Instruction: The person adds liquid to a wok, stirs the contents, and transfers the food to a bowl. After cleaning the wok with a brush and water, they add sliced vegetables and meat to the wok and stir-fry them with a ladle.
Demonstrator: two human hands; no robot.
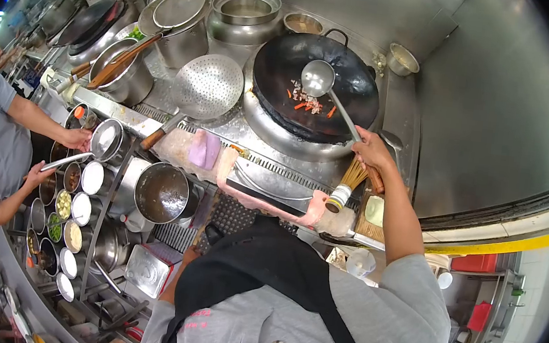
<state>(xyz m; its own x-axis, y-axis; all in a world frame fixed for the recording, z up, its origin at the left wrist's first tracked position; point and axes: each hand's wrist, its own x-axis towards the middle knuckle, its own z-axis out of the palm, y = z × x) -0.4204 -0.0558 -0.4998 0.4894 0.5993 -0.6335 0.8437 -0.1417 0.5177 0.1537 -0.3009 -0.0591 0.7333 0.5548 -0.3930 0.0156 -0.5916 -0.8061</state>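
Observation:
My right hand [372, 148] grips the long handle of a steel ladle [318, 77]. The ladle's bowl is over the black wok [355, 103], close to small orange strips and pale chopped pieces [308, 104] on the wok's surface. Just below my right hand lies a bamboo wok brush [352, 178] with a taped end. At my waist, beside the black apron [265, 264], my left hand [191, 254] hangs low; its fingers are mostly hidden.
Left of the wok lies a perforated strainer [208, 87]. A dark pot [161, 193] stands below the purple cloth [204, 149]. Several steel pots line the back. At far left, a co-worker [1, 133] holds a ladle near several ingredient containers [73, 236].

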